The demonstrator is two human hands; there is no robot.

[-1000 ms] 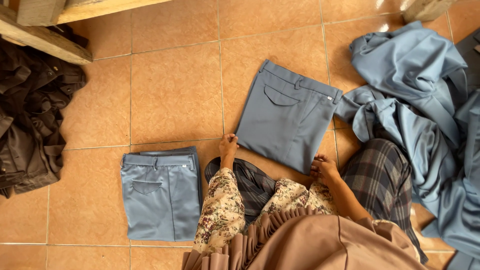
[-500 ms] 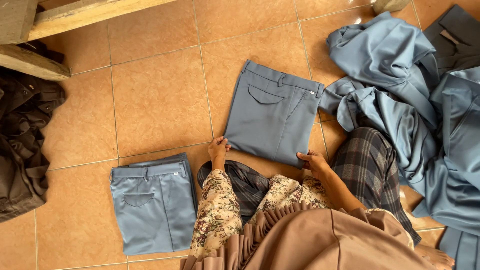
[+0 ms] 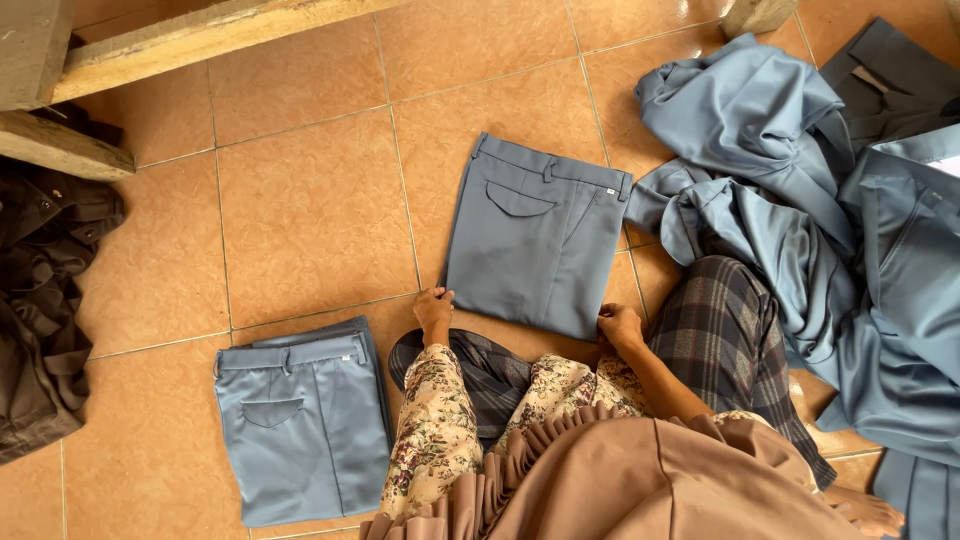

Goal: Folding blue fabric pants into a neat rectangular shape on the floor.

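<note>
1. As the folded blue-grey trousers [image 3: 535, 240] lie flat on the tiled floor [image 3: 310, 220], both hands press the near folded edge: left hand [image 3: 434, 310] at its left corner, right hand [image 3: 620, 326] at its right; fingers flat, nothing clasped.
2. Cloth looks soft, light, limp, slightly slick; likely best taken by pinching both corners of the fold.
</note>
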